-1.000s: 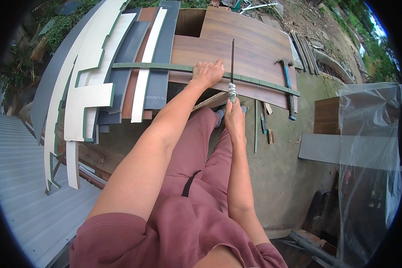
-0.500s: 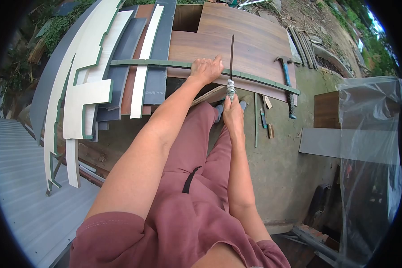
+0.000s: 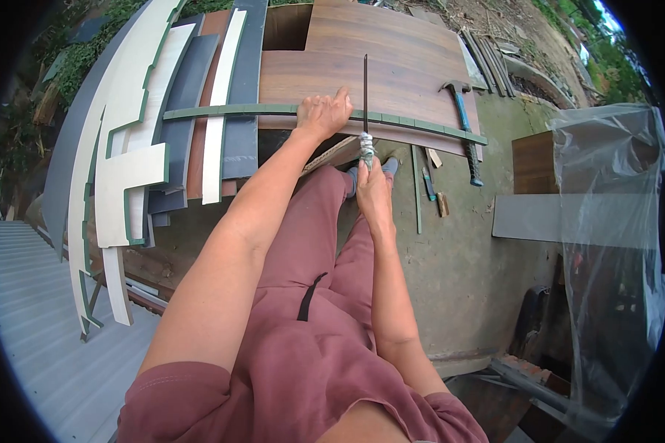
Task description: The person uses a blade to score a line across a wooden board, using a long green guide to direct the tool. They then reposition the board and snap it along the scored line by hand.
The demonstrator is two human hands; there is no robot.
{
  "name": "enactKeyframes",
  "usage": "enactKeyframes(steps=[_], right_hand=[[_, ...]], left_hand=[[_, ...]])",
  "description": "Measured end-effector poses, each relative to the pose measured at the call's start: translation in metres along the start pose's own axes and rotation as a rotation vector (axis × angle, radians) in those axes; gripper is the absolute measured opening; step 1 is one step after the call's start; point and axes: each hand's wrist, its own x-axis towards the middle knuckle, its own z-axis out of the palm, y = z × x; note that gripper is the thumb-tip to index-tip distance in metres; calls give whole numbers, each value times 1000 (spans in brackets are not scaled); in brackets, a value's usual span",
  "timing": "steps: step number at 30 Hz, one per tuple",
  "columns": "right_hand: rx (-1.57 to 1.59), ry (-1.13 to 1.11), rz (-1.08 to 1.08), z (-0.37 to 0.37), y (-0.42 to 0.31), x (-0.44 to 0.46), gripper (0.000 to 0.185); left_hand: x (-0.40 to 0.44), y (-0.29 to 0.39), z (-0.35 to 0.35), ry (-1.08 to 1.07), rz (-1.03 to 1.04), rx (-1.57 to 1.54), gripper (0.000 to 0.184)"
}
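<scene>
Grip of R hand (image 3: 374,188) round saw (image 3: 366,146), forearm near straight.

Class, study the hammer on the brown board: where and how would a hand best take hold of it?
The hammer is probably best gripped by its black handle end, coming from the person's near side. That end juts past the edge of the brown board, leaving room for fingers to wrap; the green strip crosses farther up.
</scene>
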Motion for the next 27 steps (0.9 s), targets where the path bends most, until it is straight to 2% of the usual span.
enactKeyframes(steps=[4,6,7,9,10,14,16,18,20,21,23,24,26,27], right_hand=[[-8,15,37,1,-5,0,30],[-23,-25,89,-1,-4,-24,30],[-35,-66,145,-1,-3,-39,30],[-6,-47,127,3,4,-62,30],[27,-23,109,4,7,-69,30],[-25,-59,136,-7,1,-26,29],[58,-40,55,-5,0,0,29],[5,-23,-1,-4,4,9,31],[349,-276,198,-10,12,9,42],[347,-282,200,-12,17,6,42],[503,-303,200,-16,29,-6,59],[504,-300,211,-19,36,-14,59],[555,-127,215,-28,52,-23,72],[610,17,292,-38,64,-22,75]], left_hand=[[-1,1,0,1,-3,5,34],[-1,1,-1,92,38,23,22],[-1,1,0,88,37,22,22],[1,0,2,15,-6,9,34],[0,-1,3,7,-5,8,34],[0,-1,5,18,7,4,33],[2,-1,4,27,1,21,33],[1,0,2,16,1,23,33],[2,0,4,14,-13,25,33],[2,0,3,4,-17,16,33],[1,0,0,-15,-18,7,33],[1,0,1,-26,-22,6,33],[2,3,1,-35,-21,1,33],[2,3,1,-35,-25,0,33]])
